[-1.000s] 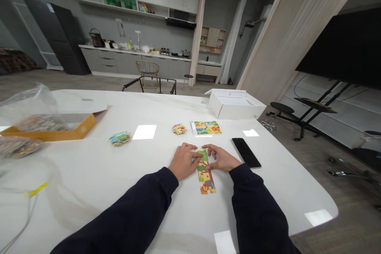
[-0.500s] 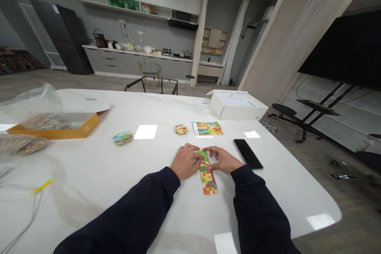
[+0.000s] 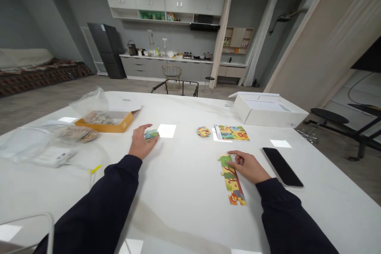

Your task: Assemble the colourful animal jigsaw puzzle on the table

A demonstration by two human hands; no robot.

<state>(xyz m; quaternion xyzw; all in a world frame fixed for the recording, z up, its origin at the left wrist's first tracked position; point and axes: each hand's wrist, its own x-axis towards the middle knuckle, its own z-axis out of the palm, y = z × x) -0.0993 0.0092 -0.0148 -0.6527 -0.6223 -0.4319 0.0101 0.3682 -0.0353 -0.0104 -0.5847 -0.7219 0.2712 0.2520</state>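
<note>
My left hand (image 3: 142, 141) is at a small stack of jigsaw pieces (image 3: 152, 135), its thumb and index finger apart around the near side. Whether the fingertips touch the stack I cannot tell. A joined strip of jigsaw pieces (image 3: 230, 180), with green treetops, a red trunk and a lion, lies lengthwise in front of me. My right hand (image 3: 245, 165) rests at its upper end, index finger stretched along the top edge and thumb on the strip. Behind the strip lie a round stack of jigsaw pieces (image 3: 204, 131) and a picture card (image 3: 233, 132) with animals.
A black phone (image 3: 282, 166) lies right of my right hand. At the back right stands a white box (image 3: 268, 109). On the left are an orange box tray (image 3: 123, 124), a plastic bag of pieces (image 3: 79, 133), a white power strip (image 3: 55, 156) and cables on the white table (image 3: 184, 206).
My left hand has left the strip and moved left to the stack of pieces. My right hand stays at the strip's upper end. The view has turned left.
</note>
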